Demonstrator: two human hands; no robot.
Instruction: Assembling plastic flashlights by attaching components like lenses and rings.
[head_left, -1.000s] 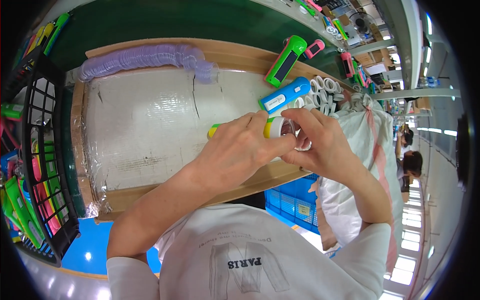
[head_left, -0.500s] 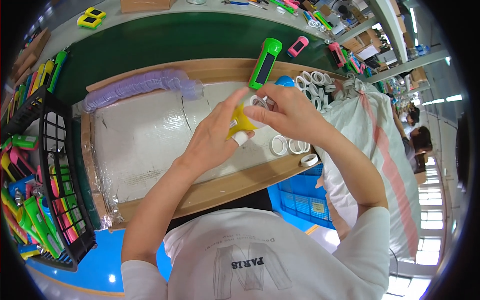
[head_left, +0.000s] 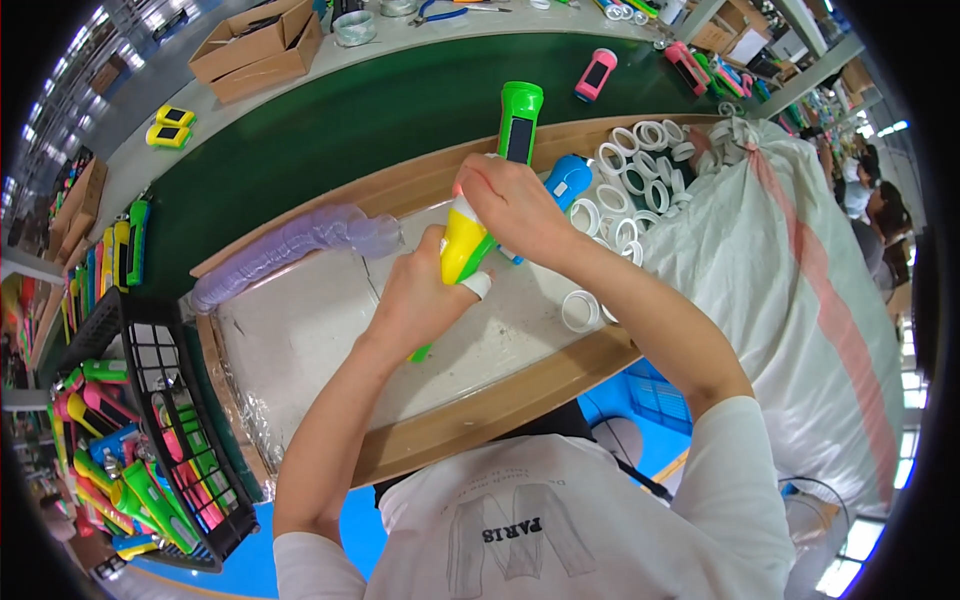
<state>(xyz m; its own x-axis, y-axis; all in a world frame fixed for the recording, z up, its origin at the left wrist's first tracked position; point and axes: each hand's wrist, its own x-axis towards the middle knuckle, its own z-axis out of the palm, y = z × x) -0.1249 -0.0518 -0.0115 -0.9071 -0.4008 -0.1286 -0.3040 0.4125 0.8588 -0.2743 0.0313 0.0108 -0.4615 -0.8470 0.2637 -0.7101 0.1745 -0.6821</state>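
My left hand (head_left: 412,300) is wrapped round a yellow and green flashlight (head_left: 461,250), tilted with its wider end up and away from me. White tape wraps the thumb. My right hand (head_left: 515,212) is closed over the flashlight's upper end, where a bit of white rim shows; its fingers hide the rest. Beyond it, a green flashlight (head_left: 521,112) with a dark panel rests at the far edge of a shallow cardboard tray (head_left: 480,420). A blue flashlight (head_left: 570,178) is partly covered by my right wrist.
Loose white rings (head_left: 611,158) gather at the tray's right end. A stack of clear purplish cups (head_left: 300,245) lies at its far left. A black basket (head_left: 160,365) of colourful flashlights stands left. A big white sack (head_left: 790,290) bulges on the right. A pink flashlight (head_left: 596,75) lies farther back.
My right hand has gone from fingering a white ring at the flashlight's end to closing over that end. The flashlight is tilted differently, showing its green side. The whole view has shifted.
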